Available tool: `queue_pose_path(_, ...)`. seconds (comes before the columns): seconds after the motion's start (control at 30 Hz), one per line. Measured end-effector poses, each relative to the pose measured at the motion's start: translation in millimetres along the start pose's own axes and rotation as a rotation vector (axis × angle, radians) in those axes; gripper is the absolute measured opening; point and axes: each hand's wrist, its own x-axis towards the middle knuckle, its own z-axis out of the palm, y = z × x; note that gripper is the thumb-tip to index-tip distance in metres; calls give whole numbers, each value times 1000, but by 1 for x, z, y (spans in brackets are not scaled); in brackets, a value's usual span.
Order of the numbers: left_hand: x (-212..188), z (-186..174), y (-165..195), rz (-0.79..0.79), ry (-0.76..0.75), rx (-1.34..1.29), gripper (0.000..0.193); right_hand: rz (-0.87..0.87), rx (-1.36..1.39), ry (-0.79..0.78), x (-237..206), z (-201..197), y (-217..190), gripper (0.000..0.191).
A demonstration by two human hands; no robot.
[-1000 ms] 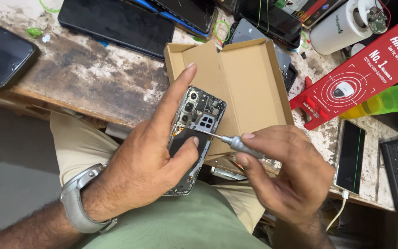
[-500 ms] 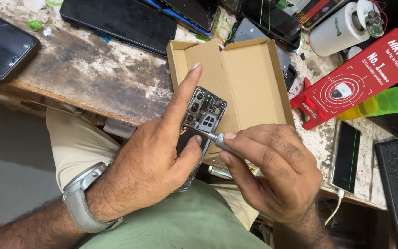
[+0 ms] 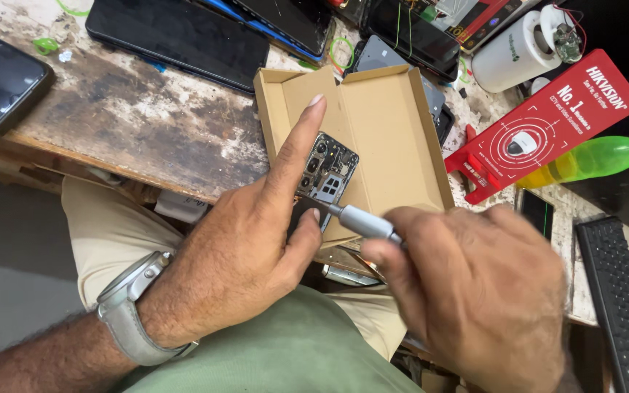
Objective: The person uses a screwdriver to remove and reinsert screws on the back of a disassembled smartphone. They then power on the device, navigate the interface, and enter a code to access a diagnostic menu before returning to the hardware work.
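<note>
One head-worn camera looks steeply down, close over lap and workbench [image 3: 147, 138] edge.

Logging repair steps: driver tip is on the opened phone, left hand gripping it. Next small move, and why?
Probably turn the screwdriver in place with the right hand. Its tip sits on the opened phone just below the camera modules, and the left hand grips the phone, index finger along its edge, over the cardboard box.

We cannot see the lower half of the opened phone [image 3: 323, 175]; our left hand [image 3: 245, 255] covers it. Our right hand [image 3: 475, 291] hides the screwdriver [image 3: 362, 220] handle's rear, and the frame's bottom edge cuts that hand off.
</note>
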Motion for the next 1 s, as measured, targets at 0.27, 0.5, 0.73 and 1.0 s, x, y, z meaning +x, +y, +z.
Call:
queue_pose_path(0.27,0,2,0,74,9,-21,95,-90,113,58,10,-15,-8,34)
queue_pose_path(0.5,2,-1,3,-25,-13,18,97,-143,223,134,4,-9,-2,29)
queue_pose_path(0.73,3,-3,6,-68,-26,30,98,-63,82,94,4,-7,-2,28)
queue_pose_path(1.0,0,-3,5,42,56,-24,96,7,66,70,3,-2,-5,30)
